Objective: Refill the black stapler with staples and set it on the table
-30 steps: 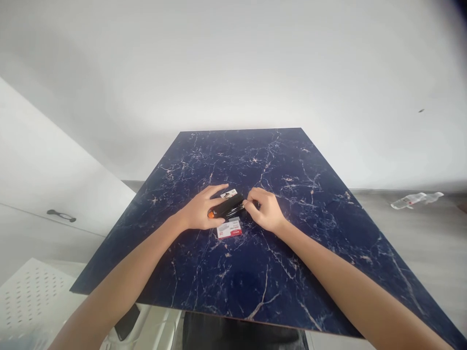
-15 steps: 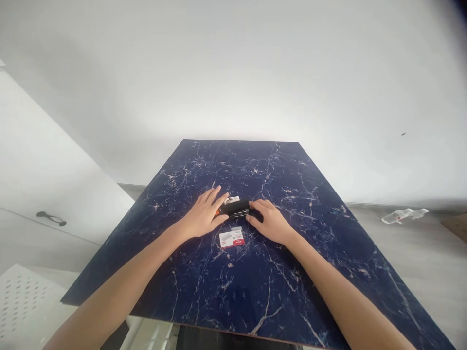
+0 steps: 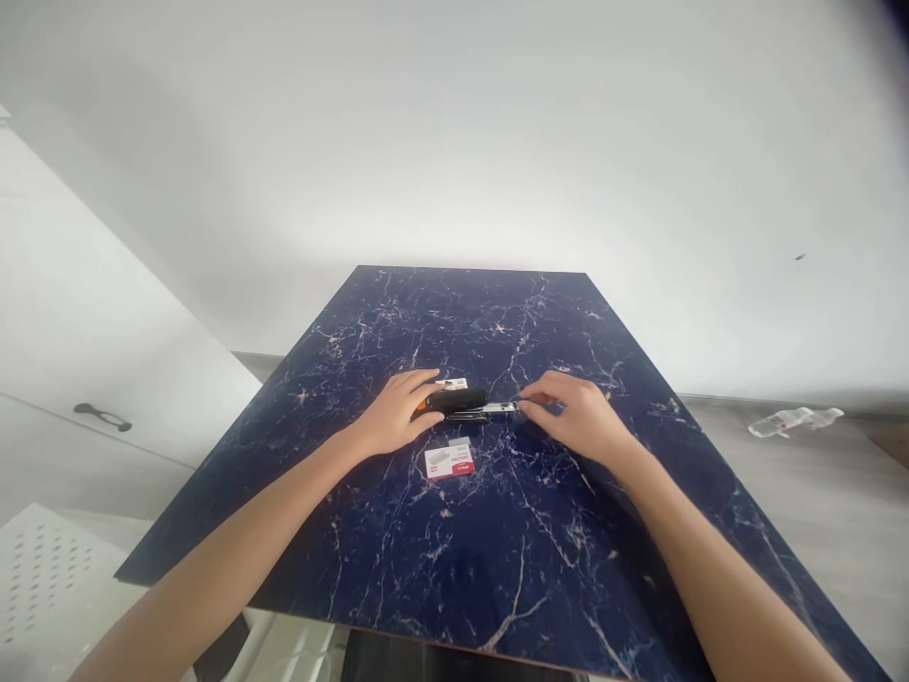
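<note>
Stapler (image 3: 458, 400): tray (image 3: 501, 407) stands out; opening step, I judge.
Left hand (image 3: 394, 414): clamped around its rear end.
Right hand (image 3: 579, 417): pinching the tray's tip.
Next: probably needs steady holding.

Across the middle of the blue marble-patterned table (image 3: 440, 559), the left hand (image 3: 394, 415), black stapler (image 3: 460, 399), its extended silver magazine (image 3: 498, 408) and the right hand (image 3: 579, 417) form a nearly continuous barrier from side to side. A small white card (image 3: 454, 384) lies just beyond the stapler; a red-and-white staple box (image 3: 449, 461) sits near its front. Open tabletop stretches past them to the far edge, and nearer the person between both forearms (image 3: 241, 549).
</note>
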The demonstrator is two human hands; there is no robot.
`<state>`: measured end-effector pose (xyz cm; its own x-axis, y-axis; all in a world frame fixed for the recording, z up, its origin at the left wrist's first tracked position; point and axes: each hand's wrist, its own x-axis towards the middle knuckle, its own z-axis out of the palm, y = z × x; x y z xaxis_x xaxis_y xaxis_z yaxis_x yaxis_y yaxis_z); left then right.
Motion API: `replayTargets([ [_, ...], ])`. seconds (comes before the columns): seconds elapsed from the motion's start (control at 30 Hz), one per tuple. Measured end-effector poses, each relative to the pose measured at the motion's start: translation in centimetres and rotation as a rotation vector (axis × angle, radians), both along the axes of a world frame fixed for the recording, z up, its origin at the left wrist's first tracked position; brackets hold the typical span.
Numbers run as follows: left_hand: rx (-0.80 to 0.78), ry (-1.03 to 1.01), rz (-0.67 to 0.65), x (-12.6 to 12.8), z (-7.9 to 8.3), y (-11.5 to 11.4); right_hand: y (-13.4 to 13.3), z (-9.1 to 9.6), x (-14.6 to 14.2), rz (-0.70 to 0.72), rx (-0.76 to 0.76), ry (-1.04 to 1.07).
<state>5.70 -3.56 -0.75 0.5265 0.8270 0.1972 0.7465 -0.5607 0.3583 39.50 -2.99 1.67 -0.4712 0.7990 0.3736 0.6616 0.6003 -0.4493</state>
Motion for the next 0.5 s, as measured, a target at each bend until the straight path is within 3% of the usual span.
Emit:
replayTargets([
  [0.17, 0.045, -0.011, -0.039, 0.1, 0.0, 0.3, -2.7, -1.4, -4.9, 0.268, 0.068, -0.208],
  [0.33, 0.025, -0.040, -0.048, 0.1, -0.1, 0.4, -3.6, -3.2, -6.6, 0.234, 0.036, -0.218],
  [0.5, -0.013, -0.041, -0.034, 0.2, 0.2, 0.2, -3.3, -2.8, -6.2, 0.129, -0.030, -0.221],
])
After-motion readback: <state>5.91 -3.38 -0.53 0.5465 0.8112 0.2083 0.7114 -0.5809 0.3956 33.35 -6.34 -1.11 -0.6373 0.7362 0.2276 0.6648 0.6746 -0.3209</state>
